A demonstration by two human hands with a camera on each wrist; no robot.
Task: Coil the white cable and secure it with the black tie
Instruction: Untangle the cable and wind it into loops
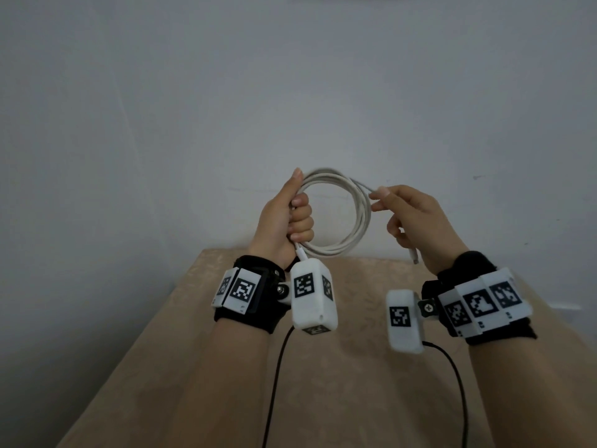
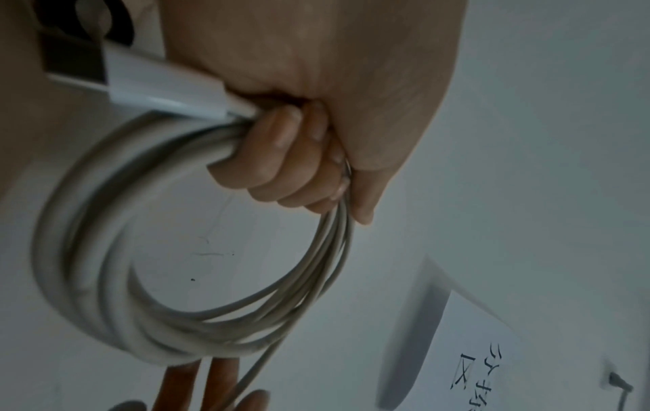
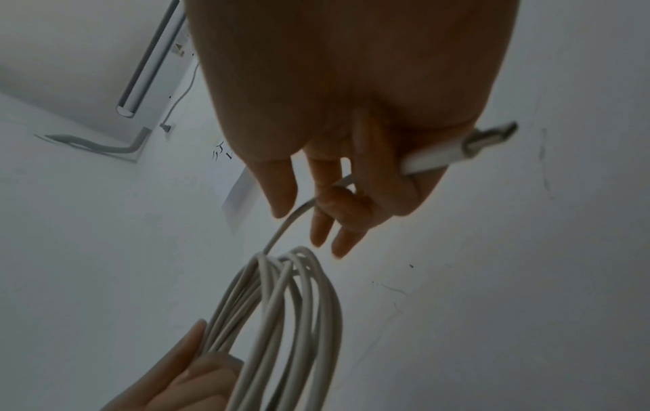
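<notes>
The white cable (image 1: 361,218) is wound into a round coil of several loops, held up in front of the wall. My left hand (image 1: 290,218) grips the coil's left side in a fist; one plug (image 2: 154,80) sticks out below the fist. My right hand (image 1: 416,215) holds the cable's free end just right of the coil, the strand (image 3: 285,225) running between thumb and fingers and the end plug (image 3: 468,150) poking out by the palm. No black tie is visible in any view.
A beige table (image 1: 349,399) lies below my hands, against a pale wall (image 1: 290,92). Black leads (image 1: 274,389) hang from the wrist cameras over it. A paper sign (image 2: 492,347) with writing and an air conditioner (image 3: 147,61) are on the wall.
</notes>
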